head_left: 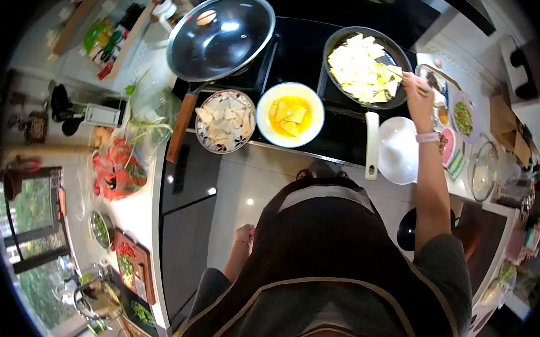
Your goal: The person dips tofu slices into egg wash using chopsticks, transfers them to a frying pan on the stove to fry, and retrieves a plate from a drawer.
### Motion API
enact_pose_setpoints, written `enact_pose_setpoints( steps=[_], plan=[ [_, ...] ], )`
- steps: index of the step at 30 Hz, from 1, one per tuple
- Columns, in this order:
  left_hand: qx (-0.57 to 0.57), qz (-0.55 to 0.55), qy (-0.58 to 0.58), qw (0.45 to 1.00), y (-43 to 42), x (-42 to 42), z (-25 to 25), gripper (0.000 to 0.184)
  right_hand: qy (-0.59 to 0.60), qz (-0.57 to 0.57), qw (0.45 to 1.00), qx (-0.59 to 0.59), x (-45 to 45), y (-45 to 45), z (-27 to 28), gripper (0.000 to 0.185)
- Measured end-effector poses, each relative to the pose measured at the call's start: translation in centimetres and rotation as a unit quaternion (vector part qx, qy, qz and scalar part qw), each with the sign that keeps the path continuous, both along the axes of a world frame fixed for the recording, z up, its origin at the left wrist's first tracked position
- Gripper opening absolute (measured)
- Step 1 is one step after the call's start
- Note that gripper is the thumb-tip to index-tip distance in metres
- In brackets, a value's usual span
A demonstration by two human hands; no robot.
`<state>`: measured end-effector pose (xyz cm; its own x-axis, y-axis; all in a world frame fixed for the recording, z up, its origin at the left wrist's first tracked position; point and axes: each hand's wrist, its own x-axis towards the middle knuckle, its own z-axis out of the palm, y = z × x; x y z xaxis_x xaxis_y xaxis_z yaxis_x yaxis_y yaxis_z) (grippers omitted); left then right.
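My right hand (416,88) is closed on thin sticks that look like chopsticks (388,69), over the right edge of a frying pan (333,43). Pale yellow pieces (364,66) fill much of that pan. Down by my left side hangs my left hand (245,233), its fingers curled; whether it holds anything is too small to tell. A bowl (262,113) with yellow liquid and several flat pieces stands on the front of the stove. To its left, a patterned plate (201,128) carries pale pieces.
A large wok (212,49) with a wooden handle sits at the stove's left. An empty white bowl (398,151) lies by the pan's white handle (372,146). On the left counter are red bags (120,170) and a cutting board (146,266). Dishes and a glass lid (483,170) line the right counter.
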<state>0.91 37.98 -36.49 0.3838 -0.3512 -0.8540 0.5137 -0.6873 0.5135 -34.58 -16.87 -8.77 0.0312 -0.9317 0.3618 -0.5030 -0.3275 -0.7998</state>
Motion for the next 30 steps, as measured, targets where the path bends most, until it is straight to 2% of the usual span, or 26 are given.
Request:
enact_pose_setpoints(
  steps=[3,4,6,8,10,11,12,14,15,16,18,19,20,22,27,28,29,30],
  plan=[
    [0.083,0.031,-0.012,0.996,-4.3,-1.1,2.1,0.01,0.026,-0.015,1.0,0.006,-0.9,1.2,0.9,0.026],
    [0.082,0.078,-0.004,0.994,-5.5,-1.6,1.9,0.01,0.04,-0.006,0.999,0.01,-1.1,1.9,1.3,0.026],
    [0.066,0.091,0.021,0.993,-7.5,-2.6,2.6,0.009,0.04,0.04,0.998,0.016,-1.6,2.9,1.6,0.026],
    [0.048,0.09,0.049,0.994,-8.4,-3.6,3.6,0.009,0.058,0.025,0.997,0.044,-1.6,4.0,2.3,0.023],
    [0.035,0.021,0.02,0.999,-9.6,-5.0,4.0,0.011,-0.04,0.031,0.999,0.012,-2.2,5.4,2.4,0.021],
    [-0.004,0.011,0.038,0.999,-8.9,-5.5,2.0,0.014,-0.019,0.056,0.998,-0.012,-2.3,6.1,2.3,0.02],
    [0.011,-0.015,0.016,1.0,-9.8,-6.5,3.4,0.015,0.003,0.081,0.996,-0.036,-2.2,6.7,2.6,0.019],
    [0.021,-0.054,-0.005,0.998,-10.3,-7.6,4.6,0.016,0.043,0.065,0.997,0.023,-1.5,7.7,4.8,0.017],
    [-0.01,-0.169,-0.102,0.98,-9.3,-7.6,3.9,0.017,0.033,0.067,0.997,0.026,-1.9,7.6,5.0,0.017],
    [-0.043,-0.275,-0.199,0.94,-8.3,-7.4,2.8,0.018,0.021,0.074,0.997,0.028,-2.2,7.3,5.2,0.017],
    [-0.1,-0.459,-0.382,0.796,-7.5,-7.5,1.8,0.02,0.008,0.107,0.994,-0.001,-2.3,6.3,5.1,0.013],
    [-0.1,-0.46,-0.384,0.794,-8.3,-8.0,2.4,0.02,0.033,0.128,0.99,-0.052,-1.9,5.4,4.8,0.012],
    [-0.035,-0.314,-0.224,0.922,-8.8,-8.4,3.2,0.019,0.056,0.148,0.982,-0.103,-1.7,4.4,4.5,0.012],
    [0.032,-0.148,-0.056,0.987,-10.3,-9.1,5.5,0.019,0.068,0.129,0.984,-0.102,-2.2,2.5,3.2,0.013],
    [0.045,-0.139,-0.089,0.985,-14.7,-11.2,11.4,0.02,0.034,0.077,0.994,-0.07,-3.6,0.6,2.3,0.016],
    [0.048,-0.139,-0.096,0.985,-14.1,-11.3,10.6,0.02,0.027,0.077,0.994,-0.069,-3.7,0.4,2.2,0.016],
    [-0.016,-0.23,-0.216,0.949,-13.0,-11.5,9.3,0.024,0.027,0.084,0.993,-0.077,-3.7,0.2,2.2,0.017],
    [0.001,-0.261,-0.212,0.942,-12.2,-11.0,8.1,0.027,0.028,0.092,0.992,-0.085,-3.8,0.1,2.2,0.017]
  ],
)
